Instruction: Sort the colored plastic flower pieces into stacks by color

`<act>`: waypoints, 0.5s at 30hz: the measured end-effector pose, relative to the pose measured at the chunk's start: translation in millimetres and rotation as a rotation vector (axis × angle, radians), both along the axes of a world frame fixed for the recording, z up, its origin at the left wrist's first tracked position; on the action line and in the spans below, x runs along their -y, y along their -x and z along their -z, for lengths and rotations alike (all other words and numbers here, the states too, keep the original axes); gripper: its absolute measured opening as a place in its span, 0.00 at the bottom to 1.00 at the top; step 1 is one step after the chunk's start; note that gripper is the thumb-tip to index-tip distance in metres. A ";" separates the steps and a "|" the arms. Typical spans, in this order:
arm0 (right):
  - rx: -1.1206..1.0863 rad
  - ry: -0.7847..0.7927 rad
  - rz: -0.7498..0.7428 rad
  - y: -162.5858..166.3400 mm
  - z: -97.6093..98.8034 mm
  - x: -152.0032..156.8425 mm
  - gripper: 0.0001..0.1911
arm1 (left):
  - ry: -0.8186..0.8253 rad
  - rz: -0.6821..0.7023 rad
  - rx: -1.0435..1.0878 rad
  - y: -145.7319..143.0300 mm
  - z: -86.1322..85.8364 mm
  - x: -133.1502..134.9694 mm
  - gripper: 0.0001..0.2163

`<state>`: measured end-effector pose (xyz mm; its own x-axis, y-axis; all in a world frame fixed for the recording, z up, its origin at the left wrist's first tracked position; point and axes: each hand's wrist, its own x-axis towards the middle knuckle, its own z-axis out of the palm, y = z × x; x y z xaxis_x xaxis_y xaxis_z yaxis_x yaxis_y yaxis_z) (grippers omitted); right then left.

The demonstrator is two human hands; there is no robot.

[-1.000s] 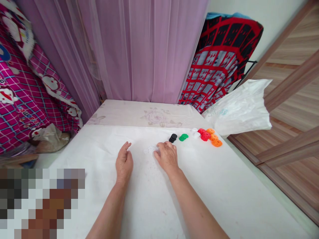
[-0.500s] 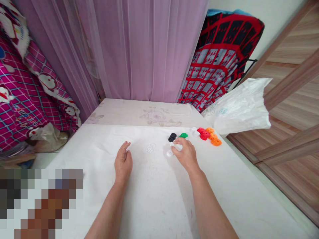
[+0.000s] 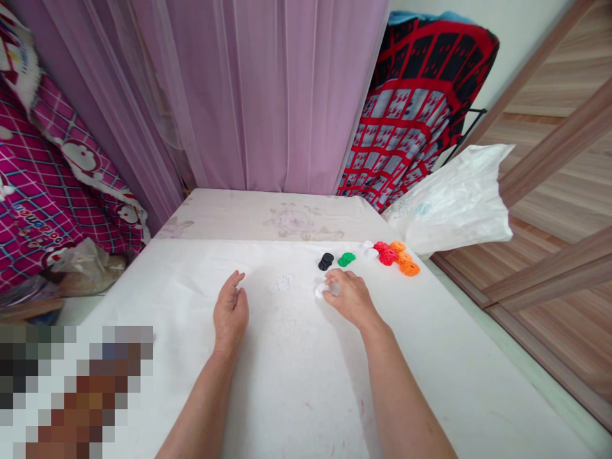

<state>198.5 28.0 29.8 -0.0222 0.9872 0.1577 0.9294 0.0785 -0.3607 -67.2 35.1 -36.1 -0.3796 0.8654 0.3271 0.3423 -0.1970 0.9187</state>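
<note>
My right hand (image 3: 351, 296) reaches over the white cloth with thumb and fingers curved round a small white crocheted piece (image 3: 320, 291) at the fingertips. Their exact contact is hard to make out. My left hand (image 3: 231, 312) is held upright on the other side, thumb and fingers apart, holding nothing. Between the hands lies a flat patch of white, lacy-looking pieces (image 3: 283, 284). Just beyond my right fingers are a small stack of black crocheted rounds (image 3: 326, 261) and some green ones (image 3: 347, 259).
Farther right on the white-covered table (image 3: 296, 382) lie red (image 3: 387, 255), orange (image 3: 409, 268) and white crocheted pieces (image 3: 370, 253). A white plastic bag (image 3: 454, 204) stands at the right edge. A purple curtain (image 3: 277, 95) hangs behind. The lower left corner is pixelated.
My right hand has come down slightly, and the white piece at its fingertips is now lower, by the white one on the cloth. The green pieces show more fully. My left hand keeps its pose.
</note>
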 end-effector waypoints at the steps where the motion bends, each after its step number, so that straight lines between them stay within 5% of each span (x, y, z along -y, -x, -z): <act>1: 0.001 0.004 0.000 0.4 0.3 0.1 0.14 | 0.001 -0.002 -0.002 -0.1 0.1 0.0 0.15; 10: 0.025 -0.044 -0.011 10.6 -5.5 -3.9 0.12 | 0.001 0.002 0.010 -0.3 2.6 -0.4 0.15; 15: 0.103 0.042 -0.240 43.7 -12.5 -29.8 0.16 | -0.020 0.005 0.014 0.4 4.2 -1.1 0.15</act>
<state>154.8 57.8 42.2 -0.2702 0.9574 0.1020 0.9180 0.2881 -0.2726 -67.6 36.2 -40.2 -0.3801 0.8606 0.3390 0.3287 -0.2169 0.9192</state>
